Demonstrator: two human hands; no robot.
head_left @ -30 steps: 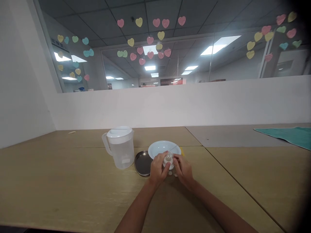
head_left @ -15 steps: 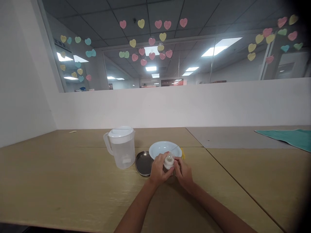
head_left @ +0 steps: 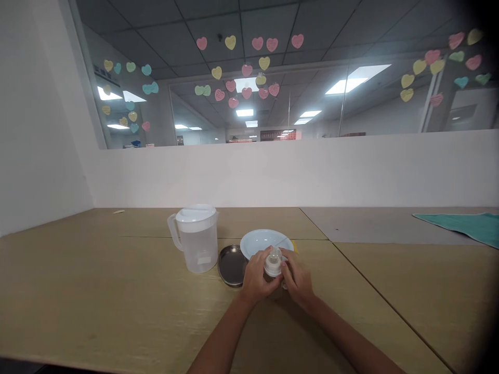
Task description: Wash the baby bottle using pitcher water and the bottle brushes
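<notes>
"Where's the baby bottle (head_left: pixel 273 263)?"
"Upright between the two hands, in front of the bowl. I can't tell whether its base touches the table (head_left: pixel 117 291)."
"And the grip?"
"The left hand (head_left: pixel 256 279) is wrapped around its side, thumb across the front; the right hand (head_left: pixel 299 278) has its fingers curled against the other side, near the white collar."
"What's around them?"
"The pale bowl (head_left: pixel 262 237) just behind, a round metal dish (head_left: pixel 231 266) beside the left hand, then a lidded plastic pitcher (head_left: pixel 198 244). Far right, a green cloth (head_left: pixel 463 226)."
</notes>
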